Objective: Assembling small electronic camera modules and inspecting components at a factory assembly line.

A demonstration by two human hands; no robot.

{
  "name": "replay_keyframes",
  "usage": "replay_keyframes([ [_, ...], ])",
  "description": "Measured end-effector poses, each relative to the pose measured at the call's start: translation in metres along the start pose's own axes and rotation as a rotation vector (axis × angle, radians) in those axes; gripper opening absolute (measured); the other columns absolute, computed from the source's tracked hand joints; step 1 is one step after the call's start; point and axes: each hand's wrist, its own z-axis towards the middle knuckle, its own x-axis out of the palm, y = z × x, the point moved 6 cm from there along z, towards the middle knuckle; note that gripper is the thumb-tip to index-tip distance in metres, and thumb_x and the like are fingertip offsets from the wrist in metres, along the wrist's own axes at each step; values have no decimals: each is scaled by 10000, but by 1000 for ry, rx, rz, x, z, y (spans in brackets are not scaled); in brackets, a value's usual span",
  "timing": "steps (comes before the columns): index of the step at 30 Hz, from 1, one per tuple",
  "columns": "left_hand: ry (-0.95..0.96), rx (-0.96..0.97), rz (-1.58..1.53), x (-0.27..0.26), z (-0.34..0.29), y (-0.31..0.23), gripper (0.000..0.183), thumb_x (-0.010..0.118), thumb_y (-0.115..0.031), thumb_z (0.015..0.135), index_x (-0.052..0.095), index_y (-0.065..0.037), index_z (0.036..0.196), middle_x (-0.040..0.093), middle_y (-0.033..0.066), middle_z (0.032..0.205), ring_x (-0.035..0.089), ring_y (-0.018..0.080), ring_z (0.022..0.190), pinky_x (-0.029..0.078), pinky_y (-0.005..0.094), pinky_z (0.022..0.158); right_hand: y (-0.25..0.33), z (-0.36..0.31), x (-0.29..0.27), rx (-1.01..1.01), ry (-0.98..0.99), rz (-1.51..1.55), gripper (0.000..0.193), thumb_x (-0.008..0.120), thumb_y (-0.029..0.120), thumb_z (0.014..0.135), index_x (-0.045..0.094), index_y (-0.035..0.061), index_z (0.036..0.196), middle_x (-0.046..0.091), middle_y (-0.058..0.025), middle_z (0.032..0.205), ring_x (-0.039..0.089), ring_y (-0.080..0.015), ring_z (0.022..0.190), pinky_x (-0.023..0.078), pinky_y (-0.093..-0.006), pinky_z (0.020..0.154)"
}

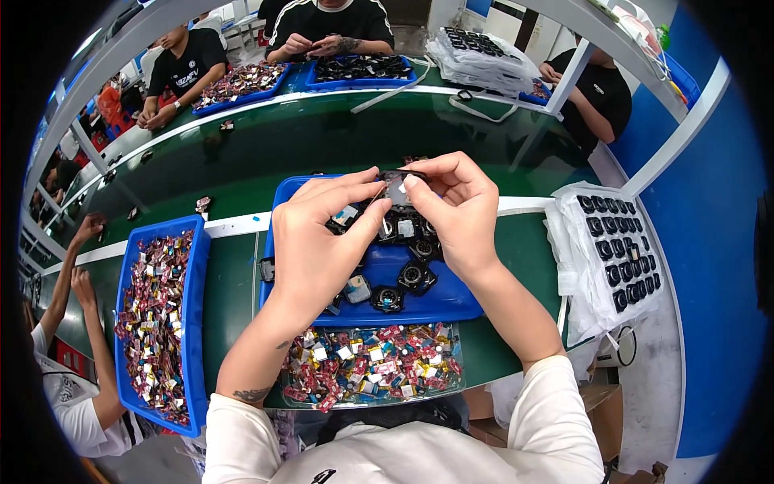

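Above a blue tray, both my hands meet at a small dark square watch case. My right hand pinches this case, thumb on its face and fingers behind. My left hand is closed at the case's left edge, thumb and forefinger together; a thin dark line shows at their tips, too small to name. In the tray below lie several black watch housings with round backs, and some show pale square parts. My left hand hides part of them.
Nearest me is a clear tray of small red, white and yellow electronic parts. A blue bin of similar parts stands left. White trays of black housings are stacked right. A green conveyor runs beyond; co-workers sit across it and at left.
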Motion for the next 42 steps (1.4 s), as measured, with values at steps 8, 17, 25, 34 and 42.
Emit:
replay_keyframes([
  [8,74,-66,91,-6,5,-1,137,740,-96,733,722,-33,853,692,81,798,639,144,734,483,244,656,-2,3,1,73,64,72,184,662,-15,805,552,2,951,648,-108,952,617,-114,864,502,-251,800],
  [17,230,-423,-631,9,-1,22,130,707,-94,821,702,20,885,681,52,783,607,65,713,474,188,637,11,1,5,6,89,-39,153,642,-49,813,564,-14,940,665,-140,969,644,-175,928,518,-286,834],
  [25,190,-390,-633,8,1,23,125,705,-73,815,698,31,885,680,58,786,618,75,723,490,201,654,14,-1,8,-23,128,-40,115,617,-46,833,588,-17,940,668,-121,983,644,-138,907,538,-243,784],
  [34,133,-429,-499,5,1,26,191,748,-101,780,675,19,908,665,47,752,609,63,688,478,198,615,18,-4,11,-95,145,-50,133,647,-37,813,591,-11,931,657,-96,951,636,-114,874,546,-228,723],
  [42,198,-349,-516,6,3,26,169,751,-108,776,697,12,883,685,59,788,634,80,727,500,199,660,18,-4,12,-20,218,-58,158,672,-19,803,581,-17,932,637,-88,959,625,-114,878,535,-232,723],
])
